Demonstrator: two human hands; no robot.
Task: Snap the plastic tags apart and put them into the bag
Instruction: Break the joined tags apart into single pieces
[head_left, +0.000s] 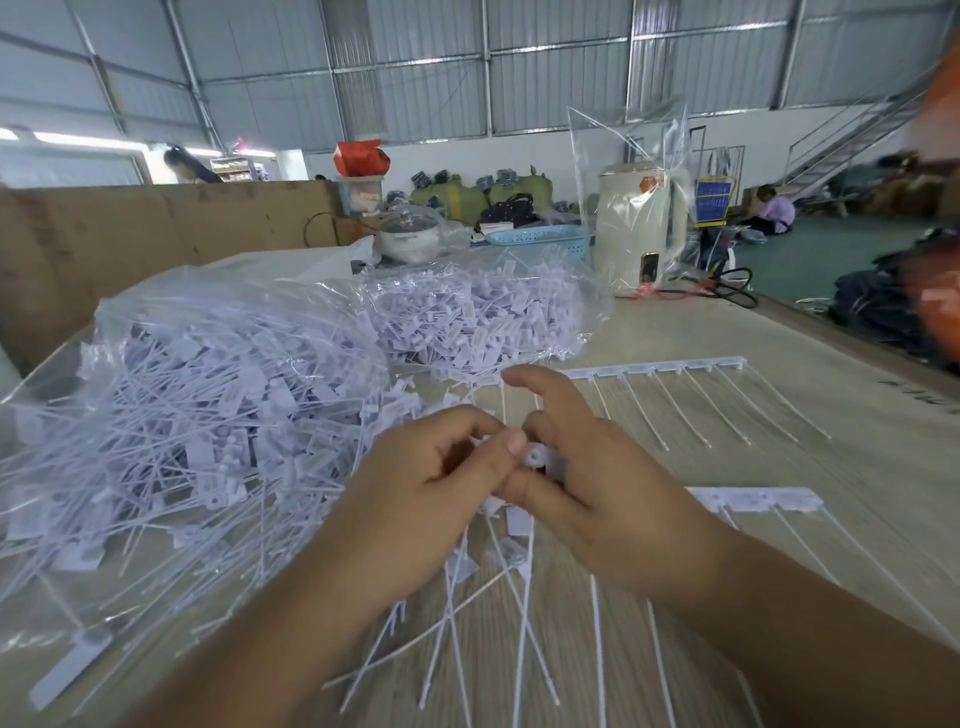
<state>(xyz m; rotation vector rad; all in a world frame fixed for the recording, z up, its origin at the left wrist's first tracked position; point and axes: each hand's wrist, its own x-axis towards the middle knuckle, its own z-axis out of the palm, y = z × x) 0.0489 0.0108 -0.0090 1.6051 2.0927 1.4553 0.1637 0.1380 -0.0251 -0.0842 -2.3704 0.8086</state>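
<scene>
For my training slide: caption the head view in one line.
Both hands, left and right, pinch white plastic tags beside a clear bag full of loose ones.

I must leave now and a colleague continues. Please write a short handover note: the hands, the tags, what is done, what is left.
Left hand and right hand together pinch one cluster of tags above the table.
Done: the bag at left holds many separated tags; loose tags lie under the hands.
Left: snap the held piece, then the joined strip behind and the strip at right; bag the loose ones.
</scene>
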